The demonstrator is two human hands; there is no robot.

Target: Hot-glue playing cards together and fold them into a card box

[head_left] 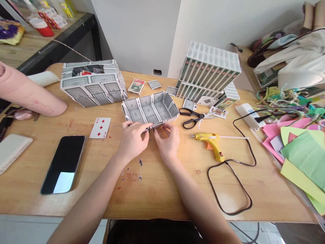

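Note:
In front of me on the table is an open-topped box made of playing cards (pixel 152 110), its grey patterned card backs showing inside. My left hand (pixel 134 137) pinches the middle of its near wall, thumb below and fingers over the rim. Right beside it, my right hand (pixel 167 140) grips the same near wall, its fingers closed at the rim. Left of the box lies a single three of diamonds card (pixel 100 128), face up. Scissors with black handles (pixel 191 118) rest to the right, near a yellow glue gun (pixel 210 140) with a glue stick in its back.
A larger card box (pixel 92 84) stands at the back left, and stacked card packs (pixel 208 73) at the back right. A phone (pixel 63 164) and pink cylinder (pixel 35 93) lie left. A black cord (pixel 250 203) loops at right, by coloured paper (pixel 302 152) and a power strip (pixel 250 115).

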